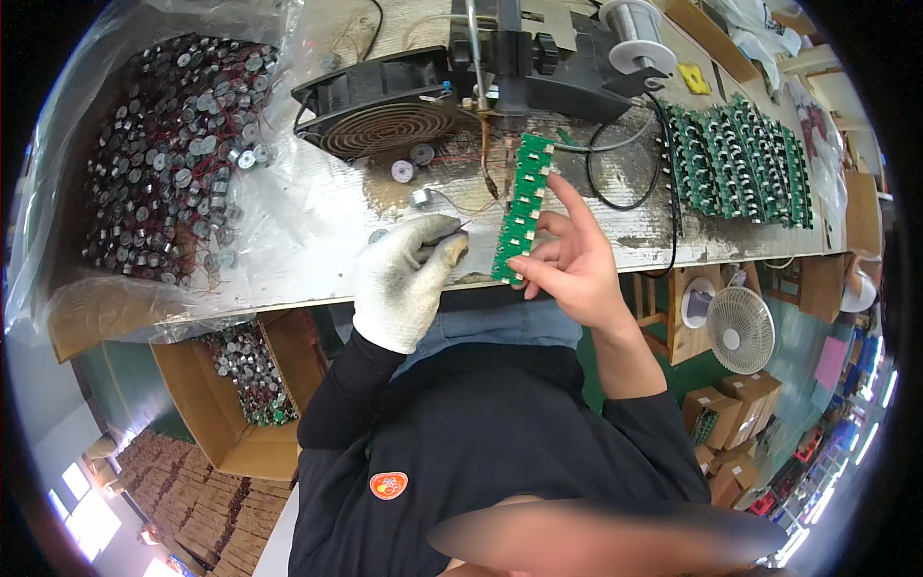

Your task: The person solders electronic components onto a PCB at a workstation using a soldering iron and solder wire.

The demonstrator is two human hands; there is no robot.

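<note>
My right hand (574, 252) is bare and holds a long green circuit board strip (524, 207) upright and slightly tilted, thumb on its lower end and index finger along its upper right edge. White parts line the strip. To its left, my left hand (404, 279), in a white glove, is closed, thumb and fingertips pinched on a thin wire (465, 226). Just beyond the glove lies a small silver motor (420, 197) with thin leads running right toward the board. The tip of a soldering iron (491, 185) points down beside the board's left edge.
A heap of small wired motors (183, 154) fills a plastic-lined box at left. A black fan (385, 111) stands at the back, near a solder wire spool (635, 34). Rows of populated green boards (740, 163) sit at right, past a black cable (675, 192). An open carton (226, 413) stands below.
</note>
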